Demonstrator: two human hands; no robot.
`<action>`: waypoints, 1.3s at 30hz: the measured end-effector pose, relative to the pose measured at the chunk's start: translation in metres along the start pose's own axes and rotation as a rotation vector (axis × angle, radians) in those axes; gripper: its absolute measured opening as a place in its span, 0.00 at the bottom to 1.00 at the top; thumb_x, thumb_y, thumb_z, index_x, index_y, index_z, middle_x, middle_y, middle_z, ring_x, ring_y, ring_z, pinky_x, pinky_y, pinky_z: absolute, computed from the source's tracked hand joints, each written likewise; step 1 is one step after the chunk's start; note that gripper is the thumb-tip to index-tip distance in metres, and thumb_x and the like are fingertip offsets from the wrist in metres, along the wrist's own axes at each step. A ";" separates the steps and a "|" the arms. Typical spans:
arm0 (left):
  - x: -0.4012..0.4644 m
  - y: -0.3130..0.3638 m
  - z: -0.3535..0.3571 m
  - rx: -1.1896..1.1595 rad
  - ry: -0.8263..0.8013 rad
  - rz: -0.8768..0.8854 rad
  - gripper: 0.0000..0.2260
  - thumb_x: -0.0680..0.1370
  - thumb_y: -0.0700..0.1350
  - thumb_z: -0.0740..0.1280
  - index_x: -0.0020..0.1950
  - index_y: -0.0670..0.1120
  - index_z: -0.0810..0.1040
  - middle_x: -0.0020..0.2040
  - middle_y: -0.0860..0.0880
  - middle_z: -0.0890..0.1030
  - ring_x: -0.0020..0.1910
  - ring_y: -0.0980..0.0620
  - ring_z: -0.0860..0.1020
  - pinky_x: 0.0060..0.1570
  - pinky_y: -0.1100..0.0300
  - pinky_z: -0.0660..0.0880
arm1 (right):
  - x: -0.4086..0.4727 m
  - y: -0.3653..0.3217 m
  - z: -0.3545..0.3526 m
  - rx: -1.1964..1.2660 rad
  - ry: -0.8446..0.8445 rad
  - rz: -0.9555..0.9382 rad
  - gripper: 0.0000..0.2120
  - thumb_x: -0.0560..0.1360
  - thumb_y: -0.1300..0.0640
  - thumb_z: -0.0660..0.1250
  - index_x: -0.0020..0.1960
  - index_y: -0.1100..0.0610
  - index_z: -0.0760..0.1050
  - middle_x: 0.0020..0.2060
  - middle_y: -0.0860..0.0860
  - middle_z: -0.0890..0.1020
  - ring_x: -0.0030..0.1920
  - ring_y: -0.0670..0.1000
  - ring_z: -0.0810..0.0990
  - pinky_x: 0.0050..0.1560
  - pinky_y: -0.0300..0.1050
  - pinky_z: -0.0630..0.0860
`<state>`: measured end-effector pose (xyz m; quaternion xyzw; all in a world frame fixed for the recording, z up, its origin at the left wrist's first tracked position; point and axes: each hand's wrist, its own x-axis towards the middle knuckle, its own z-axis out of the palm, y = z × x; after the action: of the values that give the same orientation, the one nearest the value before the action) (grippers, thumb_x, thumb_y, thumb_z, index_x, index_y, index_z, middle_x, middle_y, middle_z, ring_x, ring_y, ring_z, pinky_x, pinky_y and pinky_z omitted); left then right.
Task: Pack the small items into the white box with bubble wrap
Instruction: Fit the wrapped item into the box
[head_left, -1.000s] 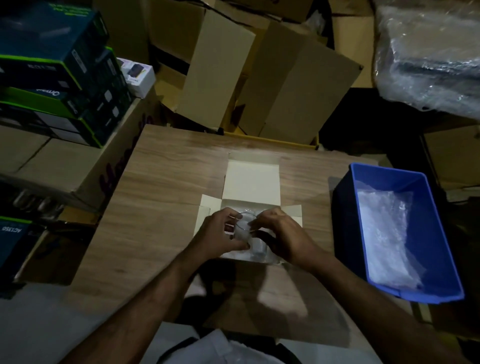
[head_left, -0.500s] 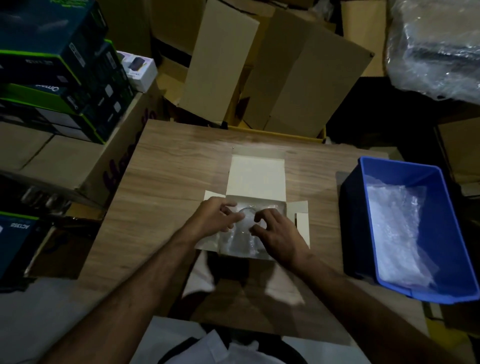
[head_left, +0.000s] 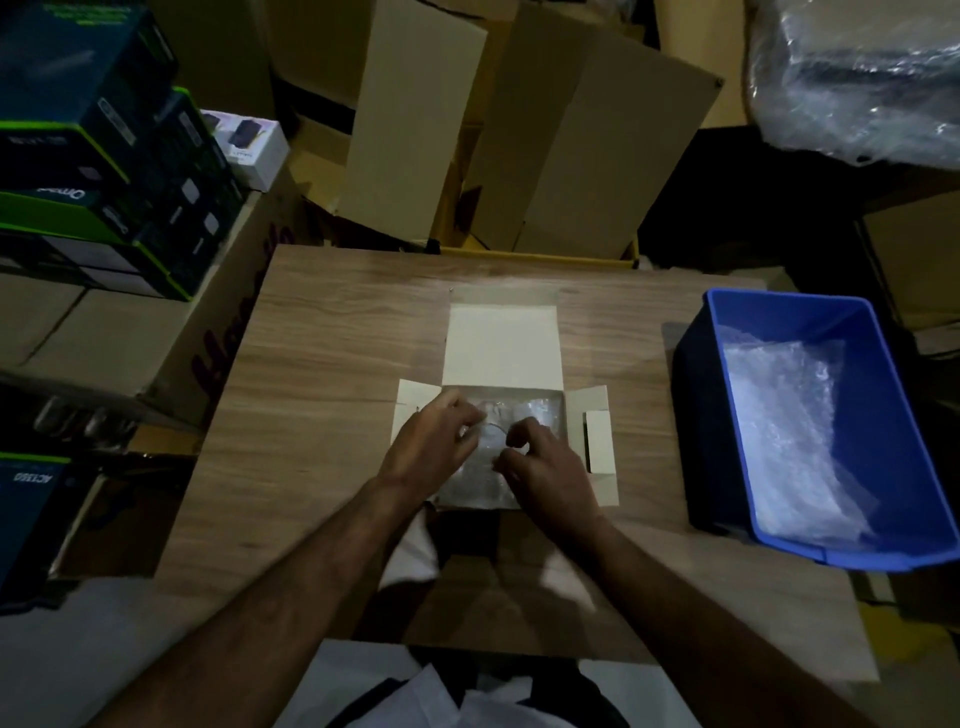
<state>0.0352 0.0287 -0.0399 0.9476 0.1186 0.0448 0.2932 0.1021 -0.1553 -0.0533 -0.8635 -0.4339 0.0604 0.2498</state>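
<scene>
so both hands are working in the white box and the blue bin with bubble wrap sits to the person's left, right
Not quite. The head view shows the blue bin on the person's right, not left. The left hand and right hand are indeed in the white box.

Both forearms are bare to the elbow, with no sleeves or rings on the hands; a white garment (head_left: 447, 701) with dark trim covers the chest.

Both hands, left hand (head_left: 434, 447) and right hand (head_left: 545, 467), press bubble wrap (head_left: 537, 413) into the white box (head_left: 501, 345).
</scene>
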 end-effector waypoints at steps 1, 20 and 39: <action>-0.003 0.000 0.003 0.030 0.006 0.013 0.07 0.78 0.42 0.70 0.55 0.47 0.83 0.48 0.52 0.75 0.39 0.51 0.79 0.37 0.54 0.79 | -0.001 0.001 0.003 0.010 -0.026 0.004 0.05 0.76 0.54 0.73 0.50 0.53 0.79 0.48 0.45 0.77 0.43 0.43 0.77 0.40 0.40 0.76; -0.016 -0.007 0.013 0.262 -0.291 0.151 0.28 0.69 0.49 0.77 0.68 0.46 0.77 0.70 0.40 0.71 0.62 0.40 0.77 0.52 0.49 0.81 | 0.032 0.026 -0.011 0.009 -0.241 0.231 0.32 0.75 0.63 0.72 0.76 0.59 0.66 0.70 0.57 0.74 0.69 0.61 0.70 0.67 0.52 0.70; -0.011 0.005 0.005 0.406 -0.279 0.175 0.26 0.78 0.55 0.70 0.70 0.42 0.75 0.67 0.40 0.77 0.60 0.40 0.78 0.57 0.46 0.78 | 0.034 0.022 -0.016 -0.064 -0.321 0.164 0.23 0.78 0.60 0.69 0.71 0.59 0.72 0.67 0.58 0.78 0.67 0.58 0.75 0.66 0.52 0.75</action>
<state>0.0259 0.0192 -0.0412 0.9907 0.0011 -0.0856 0.1053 0.1441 -0.1463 -0.0461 -0.8828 -0.3979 0.2041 0.1439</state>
